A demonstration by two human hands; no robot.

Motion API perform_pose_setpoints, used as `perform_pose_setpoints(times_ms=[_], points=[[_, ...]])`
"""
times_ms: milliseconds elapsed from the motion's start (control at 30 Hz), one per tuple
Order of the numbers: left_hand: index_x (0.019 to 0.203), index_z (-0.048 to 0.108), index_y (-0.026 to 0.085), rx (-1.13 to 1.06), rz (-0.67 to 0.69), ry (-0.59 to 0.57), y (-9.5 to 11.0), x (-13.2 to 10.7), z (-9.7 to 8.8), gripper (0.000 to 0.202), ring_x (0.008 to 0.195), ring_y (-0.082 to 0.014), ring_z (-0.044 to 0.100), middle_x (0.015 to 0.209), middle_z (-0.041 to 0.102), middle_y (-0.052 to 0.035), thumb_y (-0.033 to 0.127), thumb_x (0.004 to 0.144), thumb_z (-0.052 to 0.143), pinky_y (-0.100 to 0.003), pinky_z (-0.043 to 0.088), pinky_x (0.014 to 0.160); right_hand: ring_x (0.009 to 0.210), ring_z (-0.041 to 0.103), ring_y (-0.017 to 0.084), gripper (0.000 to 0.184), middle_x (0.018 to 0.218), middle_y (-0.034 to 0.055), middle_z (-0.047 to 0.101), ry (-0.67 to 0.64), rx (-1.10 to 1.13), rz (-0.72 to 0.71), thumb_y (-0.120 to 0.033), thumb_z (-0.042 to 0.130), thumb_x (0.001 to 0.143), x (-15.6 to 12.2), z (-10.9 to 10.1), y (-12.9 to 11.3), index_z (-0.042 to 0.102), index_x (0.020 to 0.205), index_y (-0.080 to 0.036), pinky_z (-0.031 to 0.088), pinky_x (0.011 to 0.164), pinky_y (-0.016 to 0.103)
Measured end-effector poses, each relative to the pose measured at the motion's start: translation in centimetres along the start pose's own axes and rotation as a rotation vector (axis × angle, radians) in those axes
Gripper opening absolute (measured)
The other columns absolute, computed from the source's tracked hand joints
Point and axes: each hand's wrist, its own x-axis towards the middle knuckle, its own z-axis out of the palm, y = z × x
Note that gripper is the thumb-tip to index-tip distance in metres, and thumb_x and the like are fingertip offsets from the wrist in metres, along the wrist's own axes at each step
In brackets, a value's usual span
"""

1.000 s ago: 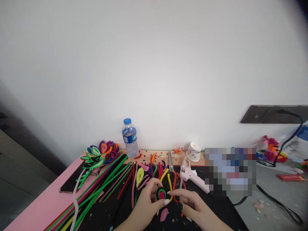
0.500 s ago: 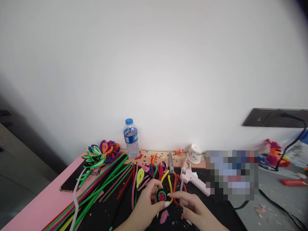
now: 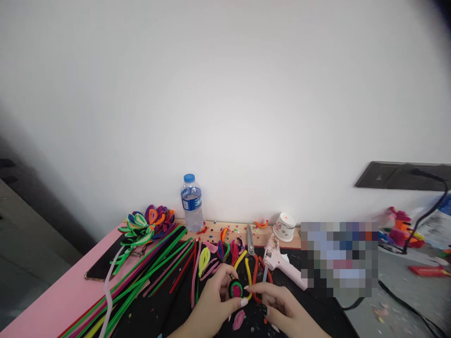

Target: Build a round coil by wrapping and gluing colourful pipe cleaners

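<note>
My left hand (image 3: pixel 215 300) pinches a small round pipe-cleaner coil (image 3: pixel 236 289) between thumb and fingers. The coil has a black outer ring, a green ring inside it and a magenta middle. From the right, my right hand (image 3: pixel 276 305) reaches with its index fingertip to the coil's edge; whether it touches I cannot tell. Its thumb stays apart from the index finger, and the other fingers are curled under, partly hidden. Just below the coil lies a pink pipe-cleaner loop (image 3: pixel 238 319). Yellow pipe cleaners (image 3: pixel 248 270) lie behind the hands, close to orange-red ones (image 3: pixel 256 267).
A pink glue gun (image 3: pixel 287 269) rests behind my right hand, near scissors (image 3: pixel 250 240) and an upturned paper cup (image 3: pixel 284 227). Long pipe cleaners (image 3: pixel 155 265), a water bottle (image 3: pixel 192 206) and a pipe-cleaner flower (image 3: pixel 139 225) are on the left. A black cable (image 3: pixel 405 300) runs at right.
Both hands keep almost the same pose around the coil. The view has shifted very slightly; nothing was taken up or let go.
</note>
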Motion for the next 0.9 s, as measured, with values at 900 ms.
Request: perform_pose_setpoints(times_ms=[900], points=[[0.087,0.045,0.021,-0.007,0.031,0.030,0.3,-0.2,0.2,0.030,0.057,-0.0086,0.036,0.065,0.041,0.0092,0.009,0.068,0.064,-0.021,0.026,0.051,0.054,0.040,0.011,0.043,0.067,-0.0048,0.036,-0.048,0.084,-0.010,-0.041,0.056,0.082,0.0,-0.1,1.0,0.061,0.119,-0.020,0.037,0.052,0.024]])
